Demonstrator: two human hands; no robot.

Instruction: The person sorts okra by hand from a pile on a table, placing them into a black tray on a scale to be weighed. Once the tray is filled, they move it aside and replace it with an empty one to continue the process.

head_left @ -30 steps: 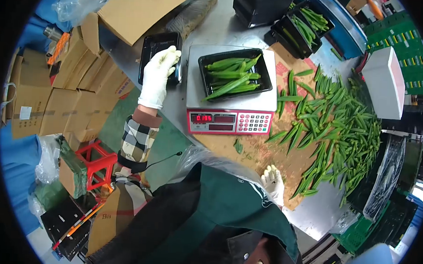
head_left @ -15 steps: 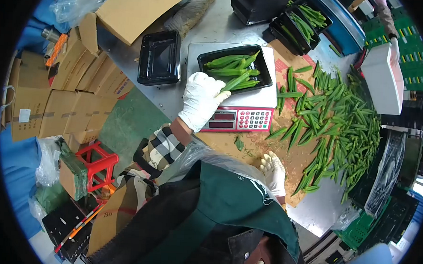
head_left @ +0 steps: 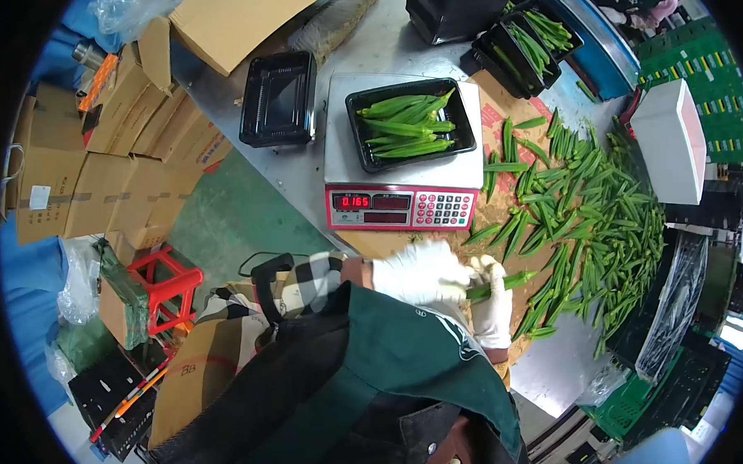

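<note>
At the near edge of the bench (head_left: 299, 175), in the head view, the two gloved hands meet close to the body over a single okra pod (head_left: 509, 281). The left hand (head_left: 419, 271) is closed round the pod's near end. The right hand (head_left: 492, 308) lies against the pod, but whether it is gripping cannot be told. The pod is clear of the scale (head_left: 401, 208), and its tip points toward the loose okra (head_left: 596, 209) heaped to the right.

Further out, the scale carries a black tray (head_left: 355, 132) of pods laid side by side, and its red display reads 0.165. A stack of empty trays (head_left: 278, 99) stands just left of it.

With a pod out of the tray, this looks like trimming the weight. To do it well:
- Keep both hands and sleeves off the pan so the figure settles before it is read.
- Change the load one pod at a time.
- Pick a pod by its size to suit the gap in weight.
- Hold each pod lightly at the middle, since okra probably bruises or snaps at the tip.
- Lay pods lengthwise with the others so none overhangs the rim.
</note>
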